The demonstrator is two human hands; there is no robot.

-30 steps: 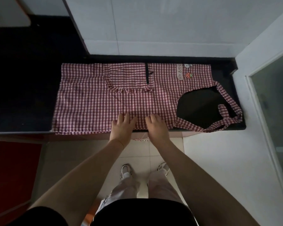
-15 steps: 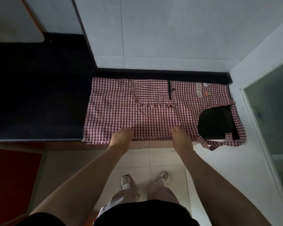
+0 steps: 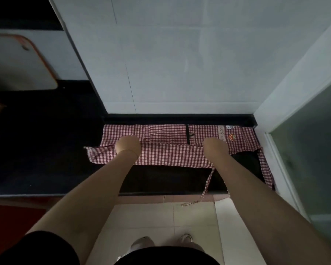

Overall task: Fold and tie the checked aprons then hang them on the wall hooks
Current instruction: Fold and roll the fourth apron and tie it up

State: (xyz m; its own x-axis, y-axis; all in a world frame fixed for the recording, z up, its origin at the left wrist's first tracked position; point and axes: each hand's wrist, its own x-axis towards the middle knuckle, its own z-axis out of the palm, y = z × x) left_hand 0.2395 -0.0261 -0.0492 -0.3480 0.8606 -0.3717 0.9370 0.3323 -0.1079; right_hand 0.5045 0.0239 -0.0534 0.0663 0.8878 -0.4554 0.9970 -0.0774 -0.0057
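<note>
A red checked apron (image 3: pixel 180 142) is laid on a dark table (image 3: pixel 46 159) against a white wall (image 3: pixel 180 64). Its near edge is held folded over toward the wall by the left hand (image 3: pixel 128 145) and the right hand (image 3: pixel 215 147). The fingers are hidden. A strap (image 3: pixel 207 181) is draped over the table's front edge.

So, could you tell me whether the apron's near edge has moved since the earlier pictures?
Yes. The apron's near edge has moved toward the wall, folded back from the counter's front edge.
</note>
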